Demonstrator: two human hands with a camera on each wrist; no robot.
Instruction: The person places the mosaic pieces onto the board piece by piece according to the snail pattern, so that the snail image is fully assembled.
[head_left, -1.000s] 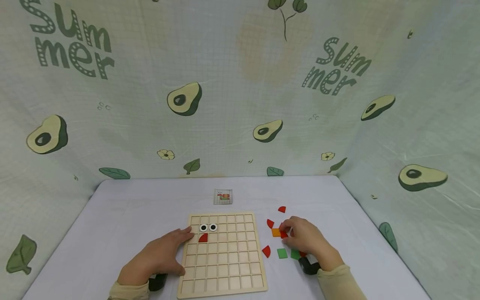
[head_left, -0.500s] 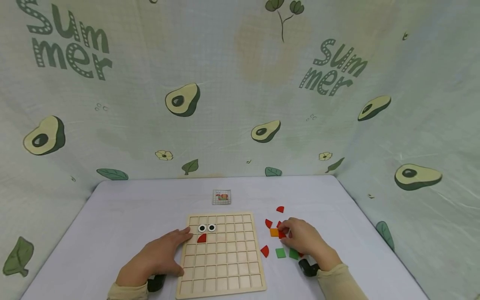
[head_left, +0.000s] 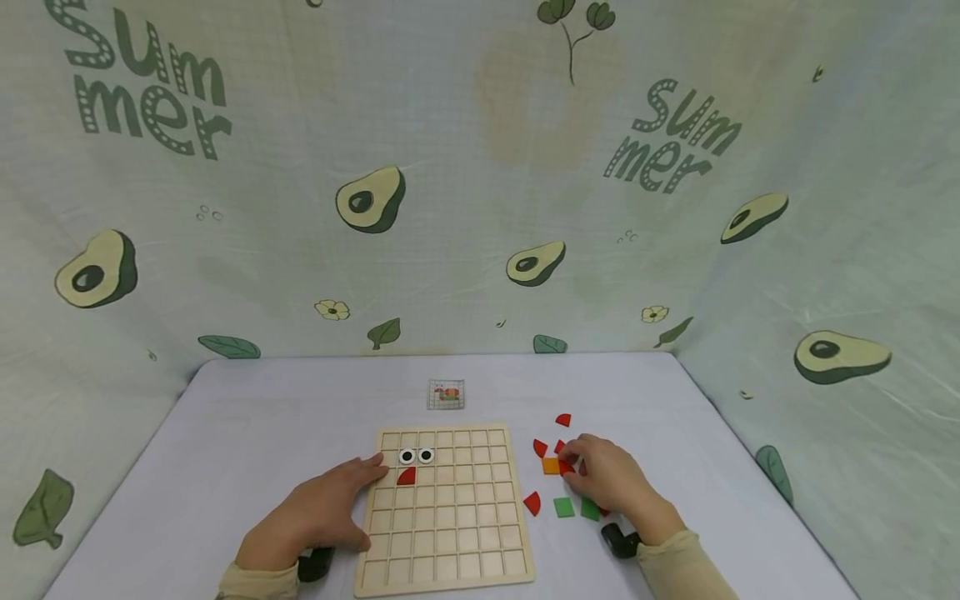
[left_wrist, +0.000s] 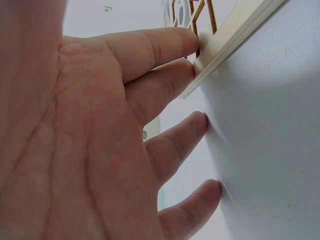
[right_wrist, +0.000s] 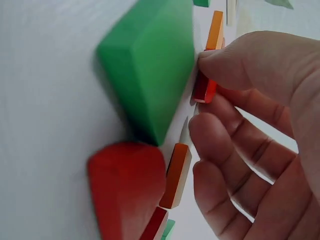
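Observation:
My left hand (head_left: 322, 508) rests at the left side of a pale wooden grid board (head_left: 468, 518), fingertips on its upper left edge and thumb near the lower left. In the left wrist view its fingers (left_wrist: 165, 90) are spread, two against the board's side. Two round eye pieces (head_left: 417, 456) and a red quarter-circle piece (head_left: 407, 476) sit in the board's upper left cells. Right of the board, my right hand (head_left: 611, 475) pinches a red piece (right_wrist: 204, 89) between thumb and fingers, close beside an orange square (head_left: 551, 466).
Several loose pieces lie around the right hand: green squares (head_left: 564, 507), a red quarter-circle (head_left: 532, 503) near the board and another red quarter-circle (head_left: 563, 420) farther back. A small picture card (head_left: 446, 394) lies behind the board. Fabric printed with avocados (head_left: 371, 200) hangs behind the table.
The red piece has turned slightly under the right hand's fingers, beside the orange square. The left hand has stayed at the board's edge.

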